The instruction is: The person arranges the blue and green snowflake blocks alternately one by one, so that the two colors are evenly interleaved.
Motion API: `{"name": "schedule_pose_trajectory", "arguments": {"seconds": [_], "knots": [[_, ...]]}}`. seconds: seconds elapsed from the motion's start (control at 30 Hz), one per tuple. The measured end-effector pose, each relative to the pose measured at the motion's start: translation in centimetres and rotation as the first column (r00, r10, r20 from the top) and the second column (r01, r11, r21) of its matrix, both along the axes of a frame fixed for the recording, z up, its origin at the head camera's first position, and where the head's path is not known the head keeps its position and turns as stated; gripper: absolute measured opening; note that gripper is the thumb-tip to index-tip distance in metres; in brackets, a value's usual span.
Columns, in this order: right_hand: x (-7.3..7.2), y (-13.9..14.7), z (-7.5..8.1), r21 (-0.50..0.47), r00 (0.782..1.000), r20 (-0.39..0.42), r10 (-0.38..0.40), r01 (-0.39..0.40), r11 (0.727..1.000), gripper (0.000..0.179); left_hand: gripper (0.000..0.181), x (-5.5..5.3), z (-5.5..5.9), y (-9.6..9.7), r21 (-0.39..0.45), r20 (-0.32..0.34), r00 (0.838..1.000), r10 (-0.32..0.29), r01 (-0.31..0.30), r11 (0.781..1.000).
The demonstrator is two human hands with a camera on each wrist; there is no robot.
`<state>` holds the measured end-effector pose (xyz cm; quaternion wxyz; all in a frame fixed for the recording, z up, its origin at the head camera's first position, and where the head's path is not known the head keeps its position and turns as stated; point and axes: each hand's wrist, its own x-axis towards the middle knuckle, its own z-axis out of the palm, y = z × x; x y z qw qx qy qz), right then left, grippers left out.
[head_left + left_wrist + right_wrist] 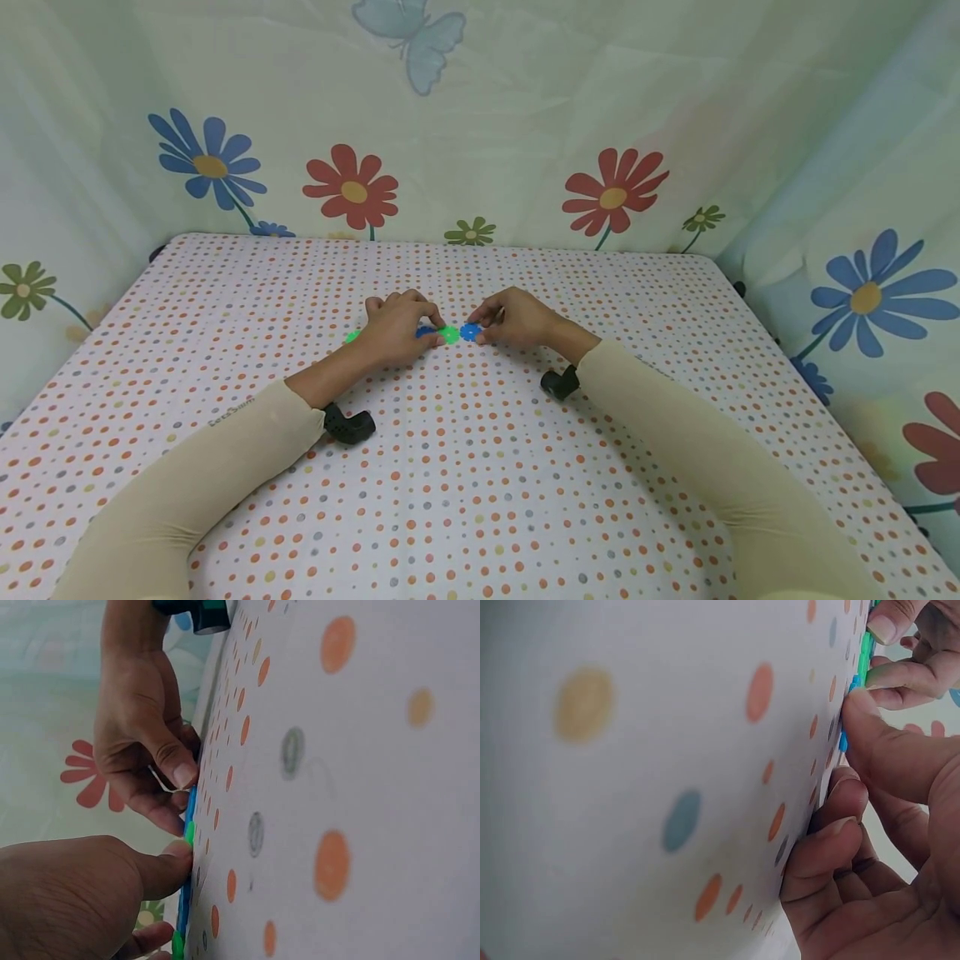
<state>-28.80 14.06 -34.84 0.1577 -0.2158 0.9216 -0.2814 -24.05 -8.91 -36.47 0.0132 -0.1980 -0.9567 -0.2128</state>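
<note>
Small notched plastic discs lie in a row on the dotted cloth. My left hand (pixel 397 329) pinches a green disc (pixel 450 334) by its left side, thumb at the near edge and index finger at the far edge. A darker blue disc (pixel 425 332) shows between that thumb and finger. Another green disc (pixel 352 337) peeks out left of the wrist, and the row between is hidden under the hand. From the right, my right hand (pixel 521 318) pinches a lighter blue disc (pixel 470 332), which sits edge to edge with the green one. Both discs appear nearly flat on the cloth in the left wrist view.
The table (pixel 465 500) is covered by a white cloth with coloured dots. Behind it and at both sides hangs a flowered curtain (pixel 495 125). Black wrist cameras, one at the left sleeve (pixel 348 423) and one at the right (pixel 559 384), stick out over the cloth.
</note>
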Motion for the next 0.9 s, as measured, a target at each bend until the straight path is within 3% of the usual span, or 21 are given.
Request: {"name": "schedule_pose_trajectory", "arguments": {"seconds": [0.67,0.9], "knots": [[0.06,-0.12,-0.06,0.011,1.0,-0.009,0.01,-0.01,1.0,0.026,0.017,0.0,0.02,-0.05,-0.018,0.006,1.0,0.01,-0.01,1.0],[0.35,-0.11,0.12,0.012,1.0,0.011,0.02,-0.02,1.0,0.032,0.025,-0.11,0.16,0.01,-0.061,0.019,1.0,0.018,-0.017,0.998]]}}
